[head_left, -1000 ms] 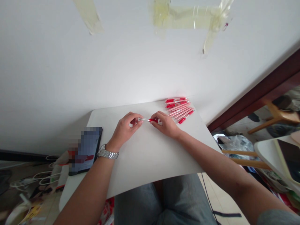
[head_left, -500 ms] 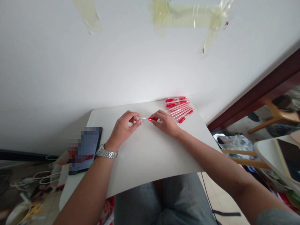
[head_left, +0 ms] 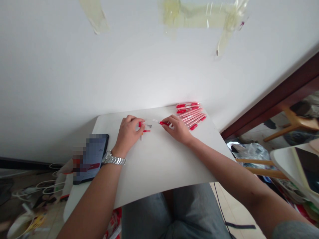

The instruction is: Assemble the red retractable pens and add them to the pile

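Note:
My right hand (head_left: pixel 176 128) pinches a red pen barrel (head_left: pixel 163 123). A thin clear tube (head_left: pixel 156 120) juts from its left end. To the left, my left hand (head_left: pixel 131 128) is low over the table, thumb and forefinger curled round a small red pen part (head_left: pixel 140 124); the other fingers hide much of it. Small metal pieces (head_left: pixel 150 126) lie just right of those fingertips. A thin red stick (head_left: pixel 147 131) and a short pale piece (head_left: pixel 141 136) lie below them. Beyond my right hand is a bunch of red and pink pens (head_left: pixel 190 114).
The white table (head_left: pixel 149 172) meets a wall with tape on it. A tablet (head_left: pixel 93 159), partly pixelated, rests at the table's left edge, beside my left forearm. Right of the table stand a white stool (head_left: pixel 284 156) holding a phone (head_left: pixel 309 169), and plastic bags (head_left: pixel 251 152).
My left hand has drawn away left from the pen, uncovering small parts on the table. The clear tube now sticks out free, tilted, from the barrel in my right hand.

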### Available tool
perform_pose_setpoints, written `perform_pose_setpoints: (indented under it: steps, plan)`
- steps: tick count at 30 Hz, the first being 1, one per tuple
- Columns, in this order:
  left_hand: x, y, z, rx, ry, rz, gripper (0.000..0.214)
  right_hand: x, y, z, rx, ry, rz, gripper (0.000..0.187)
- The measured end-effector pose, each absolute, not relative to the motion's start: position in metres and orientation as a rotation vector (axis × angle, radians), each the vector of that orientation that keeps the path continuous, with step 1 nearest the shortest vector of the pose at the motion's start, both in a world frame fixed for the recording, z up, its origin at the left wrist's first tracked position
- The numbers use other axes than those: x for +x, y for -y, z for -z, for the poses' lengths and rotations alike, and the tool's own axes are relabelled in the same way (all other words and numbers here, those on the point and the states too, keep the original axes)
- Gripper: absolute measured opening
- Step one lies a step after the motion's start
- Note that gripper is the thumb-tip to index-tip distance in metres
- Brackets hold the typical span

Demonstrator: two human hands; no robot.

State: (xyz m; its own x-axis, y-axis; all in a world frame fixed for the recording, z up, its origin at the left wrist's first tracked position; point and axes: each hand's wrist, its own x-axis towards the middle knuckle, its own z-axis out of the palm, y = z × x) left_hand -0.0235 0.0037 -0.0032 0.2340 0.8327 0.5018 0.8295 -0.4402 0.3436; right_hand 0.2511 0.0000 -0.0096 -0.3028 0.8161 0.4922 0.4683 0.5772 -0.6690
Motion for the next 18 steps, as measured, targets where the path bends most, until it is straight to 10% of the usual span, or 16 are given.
perform_pose_setpoints:
  steps: [18]
  plan:
    - [-0.0246, -0.0082, 0.0107, 2.492, -1.708, -0.916, 0.027, 0.2510, 0.0020, 0.0068, -1.012, 1.969, -0.524, 0.014]
